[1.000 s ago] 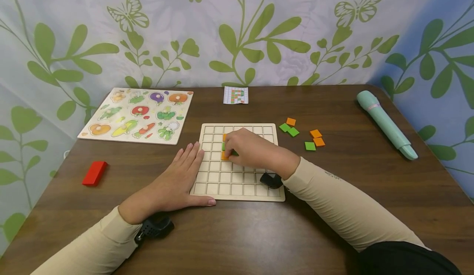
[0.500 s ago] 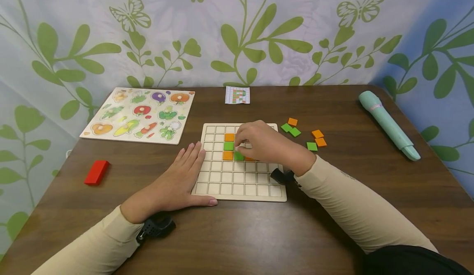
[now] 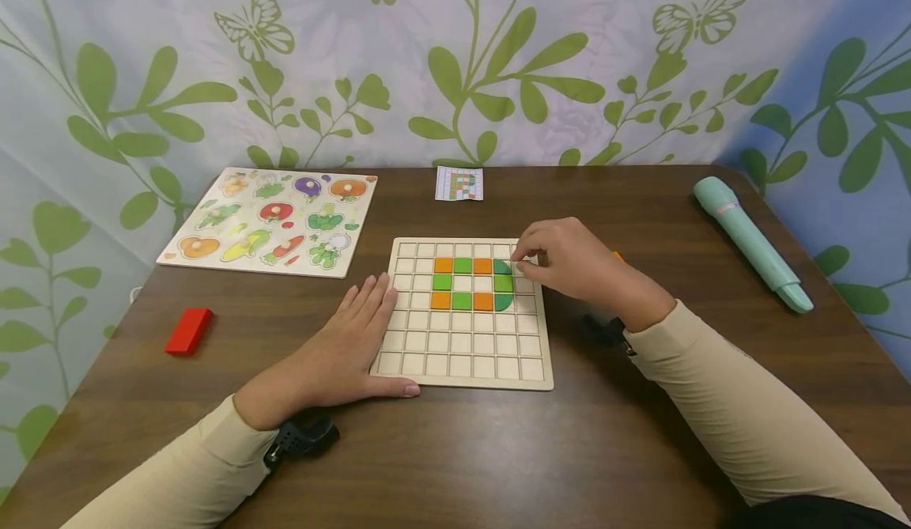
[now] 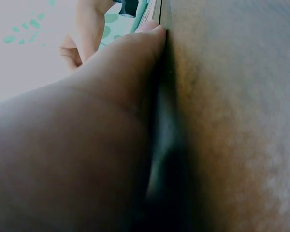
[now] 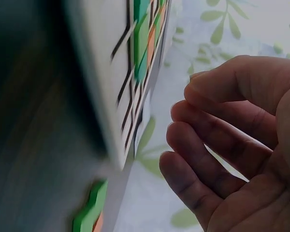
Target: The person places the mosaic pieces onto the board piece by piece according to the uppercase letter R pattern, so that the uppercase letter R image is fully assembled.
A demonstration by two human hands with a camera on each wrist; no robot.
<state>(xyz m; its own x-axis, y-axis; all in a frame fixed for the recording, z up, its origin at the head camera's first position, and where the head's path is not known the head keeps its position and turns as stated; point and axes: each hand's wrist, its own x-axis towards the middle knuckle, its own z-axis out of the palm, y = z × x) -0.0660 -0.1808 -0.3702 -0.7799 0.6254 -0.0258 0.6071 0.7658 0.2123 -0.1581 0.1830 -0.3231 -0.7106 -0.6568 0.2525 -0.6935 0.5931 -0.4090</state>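
A pale wooden grid board [image 3: 461, 345] lies on the table. Orange tiles [image 3: 444, 265], green tiles [image 3: 462, 301] and dark green rounded corner pieces [image 3: 503, 302] form a ring in its cells. My left hand [image 3: 338, 347] rests flat along the board's left edge, thumb at the front edge. Over the board's right side, beside the ring, is my right hand [image 3: 576, 256]. Its fingers are loosely bent with nothing between them in the right wrist view, where loose tiles [image 5: 89, 208] lie past the board. The left wrist view is mostly filled by the left hand's thumb side [image 4: 101, 96].
A small printed pattern card [image 3: 459, 184] lies behind the board. To the left are a vegetable peg puzzle [image 3: 263, 224] and a red block [image 3: 188, 331]. A mint-green wand-shaped object [image 3: 750, 240] lies far right. One orange tile corner [image 3: 618, 257] shows past the right hand.
My right hand has moved right from over the tiles to the board's right side, uncovering the whole ring and hiding most of the loose tiles. The left hand stays put.
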